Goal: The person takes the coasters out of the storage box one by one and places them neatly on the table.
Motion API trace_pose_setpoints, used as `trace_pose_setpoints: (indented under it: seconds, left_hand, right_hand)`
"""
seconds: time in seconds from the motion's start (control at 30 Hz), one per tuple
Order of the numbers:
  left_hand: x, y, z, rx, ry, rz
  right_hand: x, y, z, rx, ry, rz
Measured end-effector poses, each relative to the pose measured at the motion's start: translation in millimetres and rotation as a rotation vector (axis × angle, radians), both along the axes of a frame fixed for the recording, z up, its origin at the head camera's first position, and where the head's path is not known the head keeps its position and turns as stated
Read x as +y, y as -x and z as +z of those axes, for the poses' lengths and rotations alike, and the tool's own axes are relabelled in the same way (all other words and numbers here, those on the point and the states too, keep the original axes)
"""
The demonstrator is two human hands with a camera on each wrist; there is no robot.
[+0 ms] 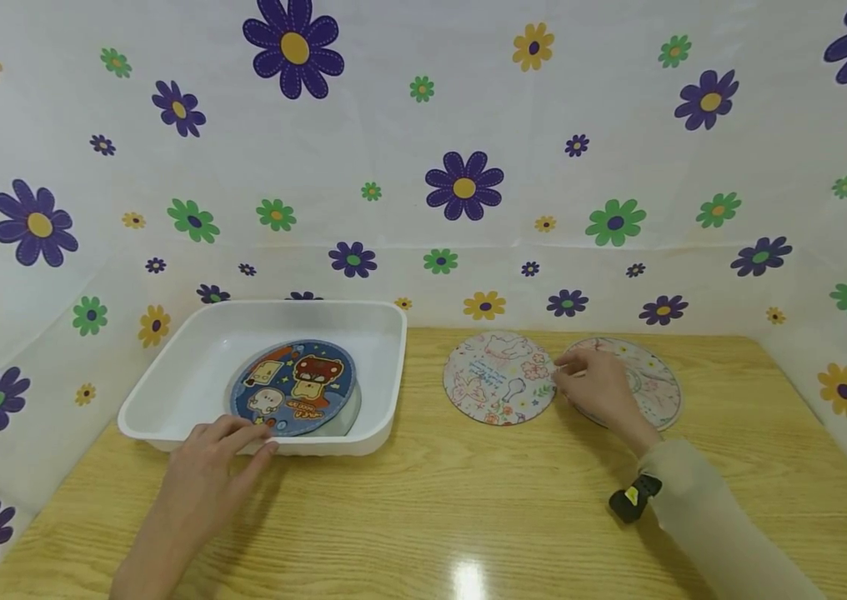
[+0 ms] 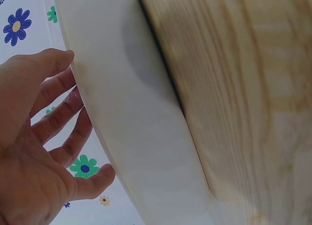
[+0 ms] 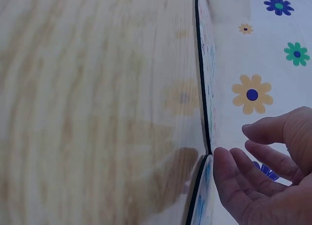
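My left hand [image 1: 206, 471] rests its fingertips on the near rim of a white plastic tray [image 1: 146, 408]. In the left wrist view, the fingers [image 2: 53, 120] are spread along the tray's edge. A blue round mat with cartoon figures [image 1: 296, 387] lies inside, over a pale round piece [image 1: 348, 417]. My right hand [image 1: 599, 387] is over the left part of a pinkish round mat [image 1: 652, 379], fingertips near a white round mat with pink drawings [image 1: 498, 379]. The right wrist view shows a gap between thumb and fingers, with fingertips right at the mats' thin dark edges.
The tray and the mats are on a wood-grain table [image 1: 408, 517]. Behind and at both sides hangs a white sheet printed with flowers [image 1: 393, 125]. A black band with a small yellow mark [image 1: 633, 497] is on the right wrist, below a light sleeve [image 1: 709, 517].
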State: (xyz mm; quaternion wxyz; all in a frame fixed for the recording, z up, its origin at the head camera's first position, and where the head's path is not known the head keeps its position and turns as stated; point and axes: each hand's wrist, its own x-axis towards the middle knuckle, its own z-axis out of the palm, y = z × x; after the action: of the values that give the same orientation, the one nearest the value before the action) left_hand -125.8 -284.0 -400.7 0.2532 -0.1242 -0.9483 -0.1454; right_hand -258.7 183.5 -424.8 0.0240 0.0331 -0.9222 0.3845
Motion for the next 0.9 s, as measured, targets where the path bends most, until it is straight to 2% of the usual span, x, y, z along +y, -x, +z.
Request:
trace_pose_setpoints:
  seconds: [0.13, 0.4, 0.63, 0.9]
  left_hand:
    - [-0.3, 0.0, -0.3, 0.002, -0.002, 0.001]
    - [-0.8, -1.0, 1.2, -0.001, -0.006, 0.006]
    - [-2.9, -4.1, 1.3, -0.029, -0.006, 0.016]
    - [-8.2, -9.6, 1.0, 0.005, 0.006, 0.007]
  right_hand:
    - [-6.4, -5.6, 3.3, 0.058, -0.035, 0.042]
    - [-18.3, -13.7, 10.7, 0.047, -0.058, 0.074]
    - [-27.3, -19.5, 15.4, 0.097, -0.055, 0.129]
    - [-38.8, -23.4, 15.7, 0.158, -0.102, 0.185]
